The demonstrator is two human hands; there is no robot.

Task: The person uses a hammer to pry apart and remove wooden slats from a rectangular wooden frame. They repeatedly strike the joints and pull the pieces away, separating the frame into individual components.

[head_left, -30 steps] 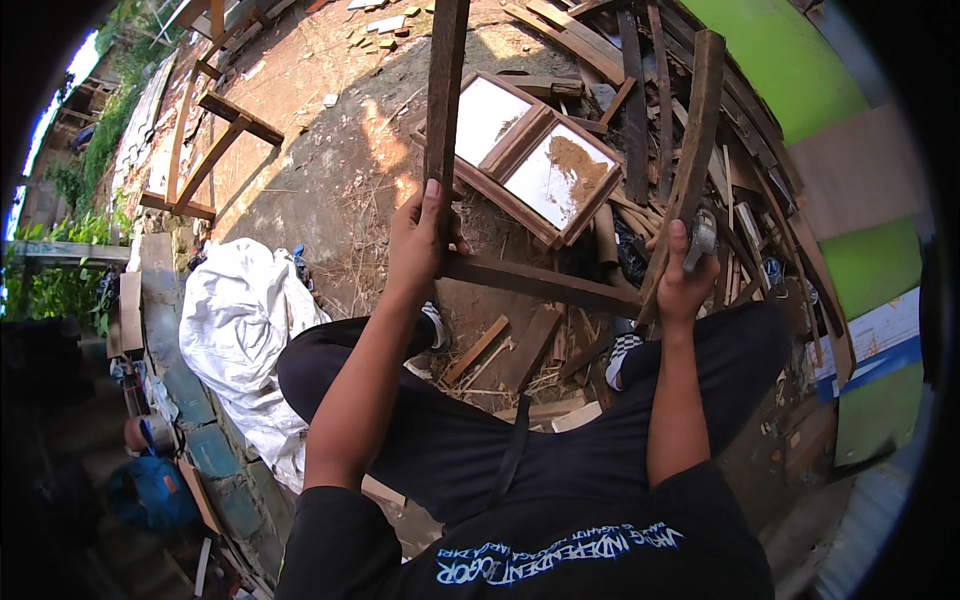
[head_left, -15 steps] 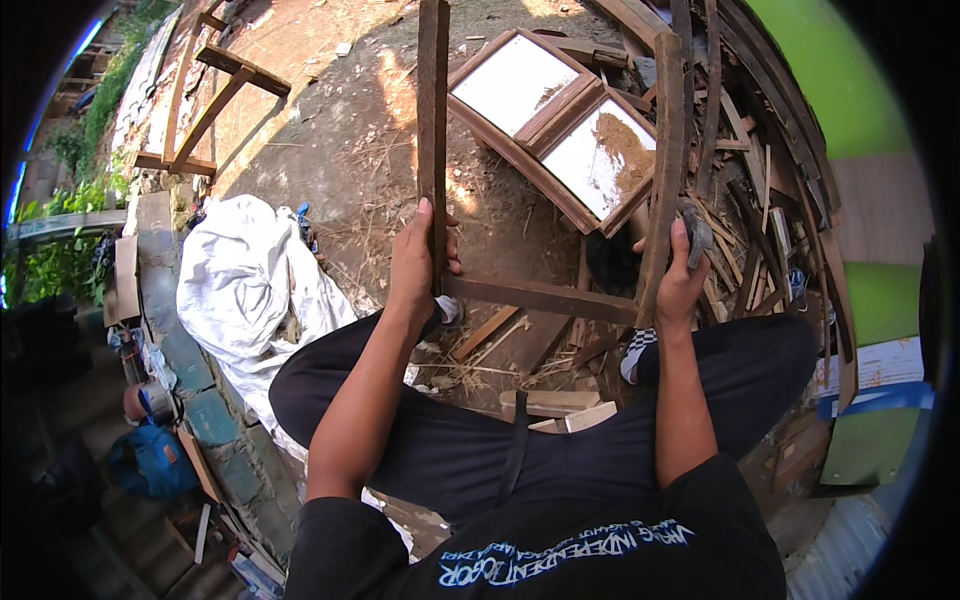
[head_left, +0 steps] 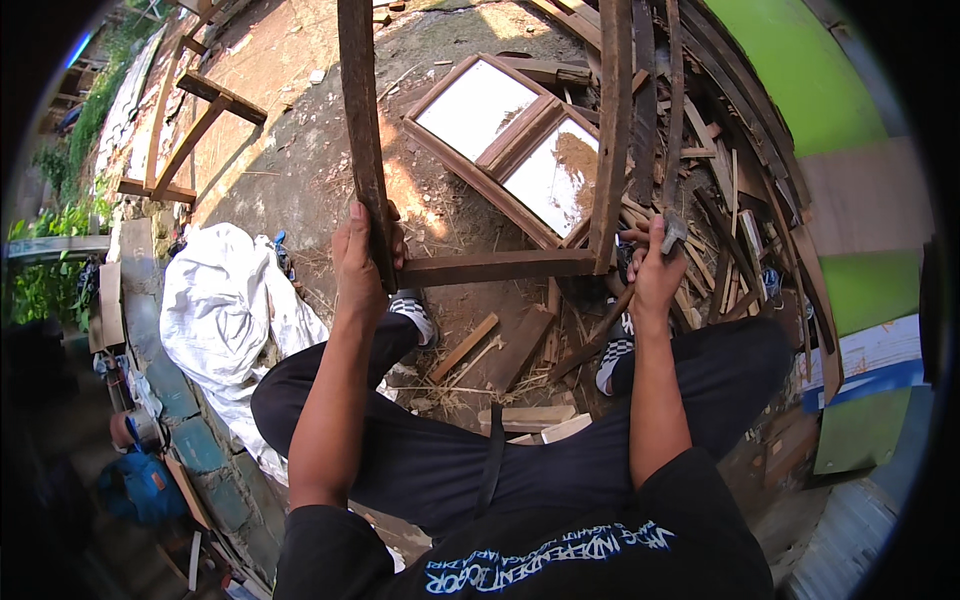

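Observation:
A dark wooden frame (head_left: 500,268) stands before me, with two long side bars and a crosspiece at the near end. My left hand (head_left: 362,250) is wrapped round its left bar (head_left: 364,130), near the corner. A hammer (head_left: 674,232) is in my closed right hand (head_left: 654,275); its grey metal head shows above the fingers and a wooden handle seems to slant down to the left. That hand is just right of the frame's right bar (head_left: 612,130), and the hammer appears apart from the wood. The far end of the frame runs out of view.
Beyond the frame lies a two-panel wooden piece (head_left: 510,150) with white panels and sawdust. Scrap wood (head_left: 720,190) is heaped at the right. White sacking (head_left: 235,290) lies at the left, a wooden stand (head_left: 200,130) farther off. Offcuts (head_left: 520,350) lie between my feet.
The frame and my left hand have shifted left in view, as has the background. My right hand, previously against the right bar with the hammer, is now off to its right.

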